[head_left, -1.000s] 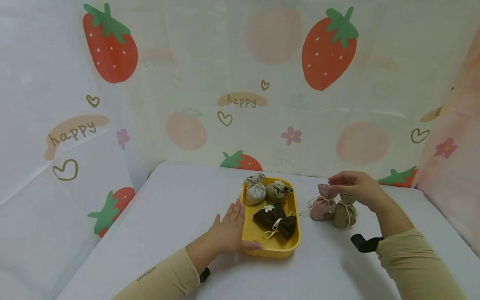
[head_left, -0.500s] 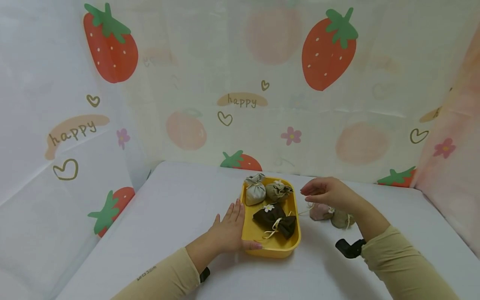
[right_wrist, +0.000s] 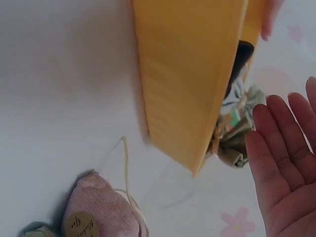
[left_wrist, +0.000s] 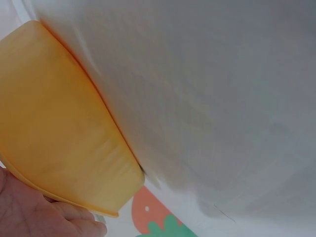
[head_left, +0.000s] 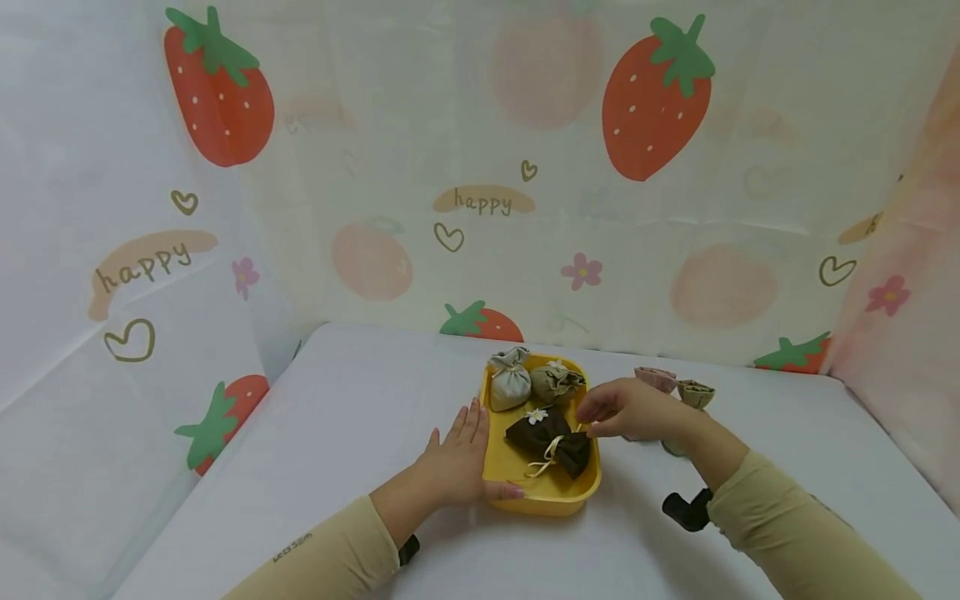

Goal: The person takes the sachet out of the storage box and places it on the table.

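Strawberry sheet (head_left: 427, 100) is hanging behind, dark brown pouch (head_left: 539, 435) (cream tie (head_left: 552, 448), white flower (head_left: 537, 415)) lying in the yellow tray (head_left: 547, 506). I'm resting straight left fingers (head_left: 471, 427) against the tray, hovering loose right fingers (head_left: 599, 405) nearby.

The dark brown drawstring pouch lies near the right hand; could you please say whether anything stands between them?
Nothing visible does: the right hand is above the rim of the yellow tray, near the tied end of the dark brown drawstring pouch.

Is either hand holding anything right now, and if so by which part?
Nothing is gripped. The right hand is empty above the right rim of the yellow rectangular plastic tray; the left hand only rests along its left rim.
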